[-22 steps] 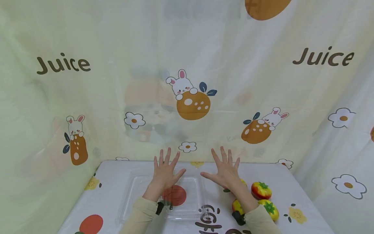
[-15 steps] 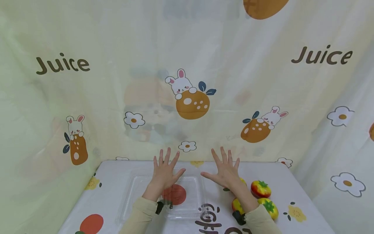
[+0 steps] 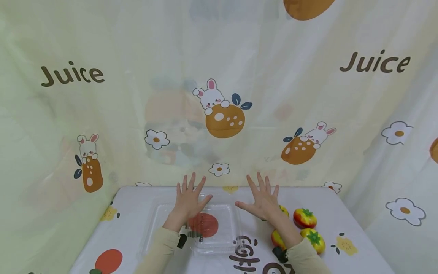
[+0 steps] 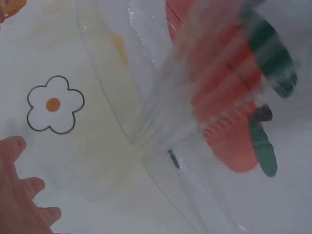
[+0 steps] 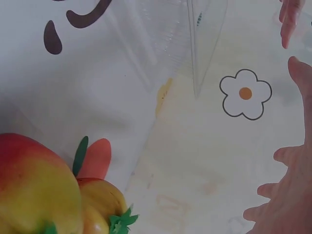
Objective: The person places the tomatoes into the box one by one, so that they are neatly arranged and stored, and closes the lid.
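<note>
Both left hand (image 3: 187, 202) and right hand (image 3: 262, 201) hover in the head view, fingers spread, gripping nothing; the box (image 3: 215, 250) lies below the left, four fruits (image 3: 305, 218) near the right. Left wrist view: box apart from the fingers. Right wrist view: fruits likewise. Likely a ready pose; grasping calls for lowering and curling them.

"What does the right forearm (image 3: 287, 231) hide?"
"Parts of the near-left fruit (image 3: 276, 239) and the far-left fruit (image 3: 283, 210)."
"And the left hand (image 3: 187, 204)?"
"Some of the clear container (image 3: 216, 250), its far outline too faint to trace."
"Anything cut off?"
"The right hand (image 5: 287, 195), in its wrist view."
</note>
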The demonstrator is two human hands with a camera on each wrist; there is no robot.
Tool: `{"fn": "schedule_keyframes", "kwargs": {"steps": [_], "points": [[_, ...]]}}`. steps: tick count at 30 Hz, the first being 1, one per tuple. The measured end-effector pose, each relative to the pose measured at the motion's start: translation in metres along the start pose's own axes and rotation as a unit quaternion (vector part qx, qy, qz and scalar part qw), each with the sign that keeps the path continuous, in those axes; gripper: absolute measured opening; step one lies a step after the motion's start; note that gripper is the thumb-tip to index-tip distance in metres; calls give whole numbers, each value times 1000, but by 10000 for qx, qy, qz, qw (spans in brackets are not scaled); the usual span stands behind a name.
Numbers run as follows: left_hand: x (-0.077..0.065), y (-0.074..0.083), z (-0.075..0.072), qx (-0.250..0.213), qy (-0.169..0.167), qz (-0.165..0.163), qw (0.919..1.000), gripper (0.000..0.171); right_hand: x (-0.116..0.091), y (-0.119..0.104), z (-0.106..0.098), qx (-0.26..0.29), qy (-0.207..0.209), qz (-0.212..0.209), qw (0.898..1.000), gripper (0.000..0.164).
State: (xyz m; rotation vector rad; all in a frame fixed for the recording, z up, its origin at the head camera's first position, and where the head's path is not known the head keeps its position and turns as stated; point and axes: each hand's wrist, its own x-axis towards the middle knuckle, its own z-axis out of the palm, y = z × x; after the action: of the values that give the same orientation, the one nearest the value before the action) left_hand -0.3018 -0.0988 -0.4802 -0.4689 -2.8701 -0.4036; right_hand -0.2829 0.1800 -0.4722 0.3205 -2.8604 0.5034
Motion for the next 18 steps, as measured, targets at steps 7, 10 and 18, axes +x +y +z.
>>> {"fn": "schedule_keyframes", "kwargs": {"steps": [7,10,18], "points": [[0,-14,-3,-46,56,-76,9999,72,0,1,5,21,-94,-11,10000,101],[0,-22,-2,-190,103,-91,9997,71,1,0,8,53,-154,-33,9999,100],[-3,-59,1,-783,437,1,9960,64,-1,-3,13,115,-417,9,9991,97]]}}
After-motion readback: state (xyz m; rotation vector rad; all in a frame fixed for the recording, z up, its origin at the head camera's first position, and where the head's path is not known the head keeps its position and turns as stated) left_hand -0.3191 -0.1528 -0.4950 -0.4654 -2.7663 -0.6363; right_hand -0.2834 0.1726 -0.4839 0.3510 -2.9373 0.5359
